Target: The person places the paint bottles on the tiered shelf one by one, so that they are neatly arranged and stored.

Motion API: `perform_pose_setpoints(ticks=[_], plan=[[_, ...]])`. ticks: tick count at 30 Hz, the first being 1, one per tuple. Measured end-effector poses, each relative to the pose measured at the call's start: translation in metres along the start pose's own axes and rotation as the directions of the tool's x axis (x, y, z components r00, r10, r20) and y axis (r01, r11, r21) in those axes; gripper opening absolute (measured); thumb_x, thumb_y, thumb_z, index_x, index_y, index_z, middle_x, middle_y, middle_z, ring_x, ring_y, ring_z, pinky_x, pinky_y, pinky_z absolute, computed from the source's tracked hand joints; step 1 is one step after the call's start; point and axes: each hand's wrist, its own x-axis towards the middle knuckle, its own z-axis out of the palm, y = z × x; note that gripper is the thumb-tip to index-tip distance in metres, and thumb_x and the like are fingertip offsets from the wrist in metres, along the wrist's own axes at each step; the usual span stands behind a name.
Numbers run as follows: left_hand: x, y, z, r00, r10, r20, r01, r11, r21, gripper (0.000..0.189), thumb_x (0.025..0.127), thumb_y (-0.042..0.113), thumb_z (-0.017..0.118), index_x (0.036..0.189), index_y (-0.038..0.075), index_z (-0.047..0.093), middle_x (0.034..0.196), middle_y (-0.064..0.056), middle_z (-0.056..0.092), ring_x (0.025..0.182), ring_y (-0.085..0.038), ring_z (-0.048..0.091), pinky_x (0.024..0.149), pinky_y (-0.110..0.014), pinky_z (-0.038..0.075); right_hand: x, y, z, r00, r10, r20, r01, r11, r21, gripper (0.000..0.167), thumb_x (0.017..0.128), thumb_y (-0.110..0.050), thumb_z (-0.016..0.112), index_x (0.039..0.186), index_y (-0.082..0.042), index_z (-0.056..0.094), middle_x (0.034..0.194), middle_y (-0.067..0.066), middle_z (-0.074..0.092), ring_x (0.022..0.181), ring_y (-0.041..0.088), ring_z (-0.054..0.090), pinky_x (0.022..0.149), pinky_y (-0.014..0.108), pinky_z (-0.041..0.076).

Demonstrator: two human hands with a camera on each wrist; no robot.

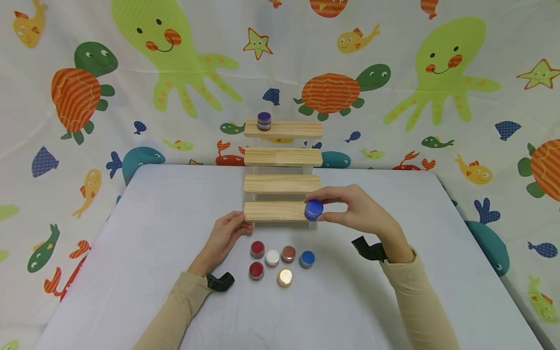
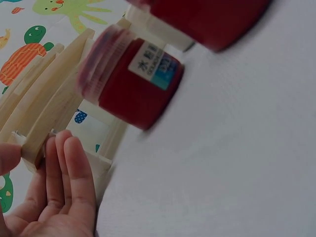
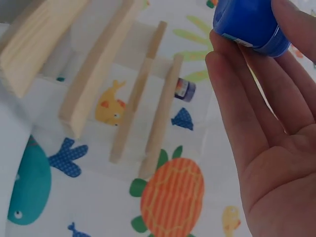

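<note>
My right hand (image 1: pixel 365 211) pinches a blue paint jar (image 1: pixel 313 210) between thumb and fingers, in front of the right end of the lowest step. In the right wrist view that blue jar (image 3: pixel 249 24) sits at the fingertips. With my left hand (image 1: pixel 225 238) I hold the left end of the lowest step of a wooden tiered shelf (image 1: pixel 275 211). The left wrist view has the thumb on one side of the board (image 2: pixel 54 113) and the fingers on the other. A purple-lidded jar (image 1: pixel 264 121) stands on the top step, toward its left end.
In front of the shelf stand several paint jars: two red ones (image 1: pixel 257 249), a white one (image 1: pixel 272 258), a brown one (image 1: pixel 288 254), a blue one (image 1: pixel 307 259) and a gold one (image 1: pixel 285 277). Behind the white table (image 1: pixel 175 209) hangs a sea-animal cloth (image 1: pixel 280 73).
</note>
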Motion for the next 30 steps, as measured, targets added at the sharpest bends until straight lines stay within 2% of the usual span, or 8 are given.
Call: perform_pose_setpoints(ticks=[13, 18, 25, 30], plan=[[0.001, 0.0, 0.0, 1.0, -0.001, -0.005, 0.001, 1.0, 0.002, 0.033, 0.103, 0.022, 0.057, 0.119, -0.006, 0.054, 0.102, -0.015, 0.062, 0.091, -0.019, 0.063, 0.084, -0.027, 0.056, 0.043, -0.022, -0.024, 0.987, 0.101, -0.125, -0.1, 0.995, 0.017, 0.039, 0.086, 0.0, 0.075, 0.124, 0.0, 0.065, 0.116, 0.009, 0.068, 0.104, 0.021, 0.066, 0.093, 0.037, 0.055], [0.0, 0.0, 0.0, 1.0, -0.002, -0.003, 0.002, 1.0, -0.006, 0.033, 0.103, 0.021, 0.057, 0.119, -0.007, 0.053, 0.101, -0.015, 0.062, 0.091, -0.019, 0.063, 0.084, -0.027, 0.056, 0.06, -0.025, -0.031, 0.97, 0.136, -0.201, -0.135, 0.991, 0.019, 0.038, 0.086, 0.001, 0.075, 0.123, 0.002, 0.066, 0.117, 0.013, 0.068, 0.103, 0.025, 0.067, 0.092, 0.042, 0.055], [0.0, 0.0, 0.001, 1.0, 0.005, 0.002, -0.005, 1.0, -0.008, 0.035, 0.103, 0.021, 0.057, 0.12, -0.009, 0.053, 0.101, -0.015, 0.062, 0.091, -0.02, 0.063, 0.084, -0.027, 0.056, 0.083, -0.019, -0.042, 0.944, 0.189, -0.271, -0.194, 0.981, 0.008, 0.037, 0.086, -0.001, 0.075, 0.122, 0.003, 0.066, 0.117, 0.016, 0.068, 0.101, 0.026, 0.067, 0.087, 0.031, 0.057], [0.0, 0.0, 0.001, 1.0, 0.004, 0.002, -0.004, 1.0, -0.013, 0.033, 0.103, 0.021, 0.057, 0.118, -0.007, 0.054, 0.101, -0.015, 0.063, 0.091, -0.019, 0.063, 0.085, -0.027, 0.056, 0.099, -0.009, -0.051, 0.921, 0.245, -0.303, -0.259, 0.966, -0.005, 0.038, 0.087, -0.005, 0.076, 0.123, 0.001, 0.066, 0.117, 0.016, 0.068, 0.102, 0.027, 0.067, 0.087, 0.031, 0.057]])
